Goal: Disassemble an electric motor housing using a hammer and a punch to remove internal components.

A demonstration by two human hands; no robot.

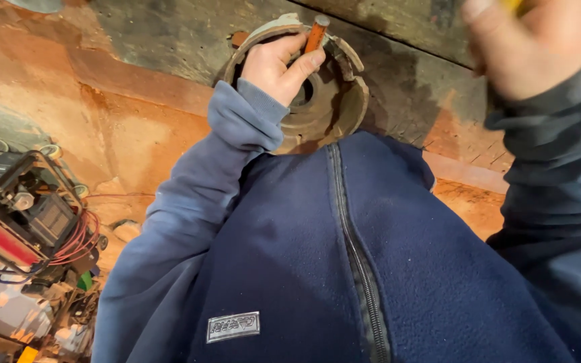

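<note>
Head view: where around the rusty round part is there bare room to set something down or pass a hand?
Bare orange floor lies left of the rusty round part, between the left hand and the red machine. Lower left, around that machine's wires, is crowded. The raised right hand is blurred.

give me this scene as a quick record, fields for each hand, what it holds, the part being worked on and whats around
left hand: left hand grips an orange rod, set upright against the part
right hand: right hand raised at top right, blurred; a bit of yellow shows above it, thing unclear
part: rusty round metal part, ring-shaped with a centre hole, on the worn work surface
clothing: blue zip fleece jacket
surroundings: red machine with red cables at lower left
</note>
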